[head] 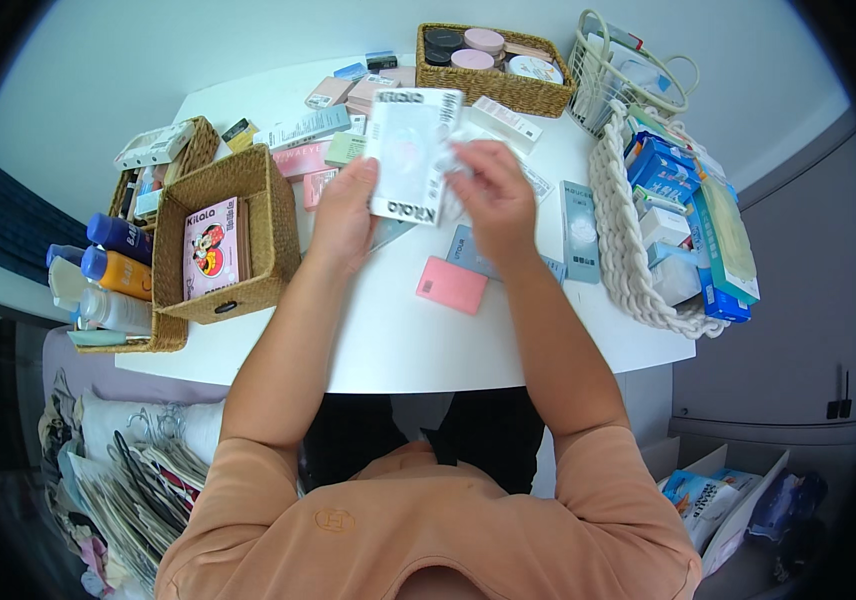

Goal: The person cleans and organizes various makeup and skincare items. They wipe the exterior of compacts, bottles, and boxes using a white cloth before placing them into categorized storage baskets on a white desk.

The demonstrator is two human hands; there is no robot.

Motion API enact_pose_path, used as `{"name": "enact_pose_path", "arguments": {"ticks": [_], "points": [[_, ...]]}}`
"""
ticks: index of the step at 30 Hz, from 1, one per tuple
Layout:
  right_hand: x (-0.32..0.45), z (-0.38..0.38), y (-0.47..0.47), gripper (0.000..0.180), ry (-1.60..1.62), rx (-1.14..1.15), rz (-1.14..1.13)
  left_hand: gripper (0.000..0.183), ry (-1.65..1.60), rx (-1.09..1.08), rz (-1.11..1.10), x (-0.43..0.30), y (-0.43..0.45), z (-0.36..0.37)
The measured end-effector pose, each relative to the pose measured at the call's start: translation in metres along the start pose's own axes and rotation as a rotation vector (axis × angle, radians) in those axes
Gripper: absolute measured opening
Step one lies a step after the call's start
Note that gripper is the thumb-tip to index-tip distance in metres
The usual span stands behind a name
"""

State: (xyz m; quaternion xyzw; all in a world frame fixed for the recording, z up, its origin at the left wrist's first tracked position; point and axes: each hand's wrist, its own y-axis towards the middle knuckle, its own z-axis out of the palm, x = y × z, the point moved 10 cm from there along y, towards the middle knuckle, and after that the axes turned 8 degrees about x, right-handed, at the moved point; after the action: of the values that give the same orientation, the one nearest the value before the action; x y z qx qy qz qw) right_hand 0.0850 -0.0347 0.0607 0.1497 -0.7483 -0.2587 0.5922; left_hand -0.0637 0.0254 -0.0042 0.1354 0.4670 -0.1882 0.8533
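Note:
My left hand point(345, 217) holds a white printed flat box point(407, 161) by its left edge, upright over the white table. At the box's right edge is my right hand point(495, 195), slightly blurred, thumb and fingers bent; whether it grips the box is unclear. Below the hands lie a pink flat box point(451, 285) and a grey-blue box point(473, 251), partly under my right hand. Small cosmetic boxes, among them a long pale blue one point(304, 127) and a green one point(345, 149), lie scattered behind my left hand. A white box point(506, 124) rests beyond my right hand.
On the left, a woven basket point(278, 217) holds upright pink boxes point(211, 247), beside bottles point(120, 274). A wicker basket point(499, 94) with round compacts stands at the back. The right side has a white rope basket point(611, 217), a wire basket point(585, 82) and a teal box point(580, 232).

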Motion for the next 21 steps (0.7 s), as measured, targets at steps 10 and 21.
{"name": "enact_pose_path", "arguments": {"ticks": [10, 21], "points": [[-0.001, 0.035, -0.014, 0.031, 0.154, 0.094, 0.011, 0.045, 0.127, -0.033, -0.024, 0.01, -0.006, 0.008], [0.004, -0.014, -0.007, 0.028, -0.274, -0.202, 0.005, 0.051, -0.275, 0.357, -0.293, 0.035, -0.029, 0.06]]}}
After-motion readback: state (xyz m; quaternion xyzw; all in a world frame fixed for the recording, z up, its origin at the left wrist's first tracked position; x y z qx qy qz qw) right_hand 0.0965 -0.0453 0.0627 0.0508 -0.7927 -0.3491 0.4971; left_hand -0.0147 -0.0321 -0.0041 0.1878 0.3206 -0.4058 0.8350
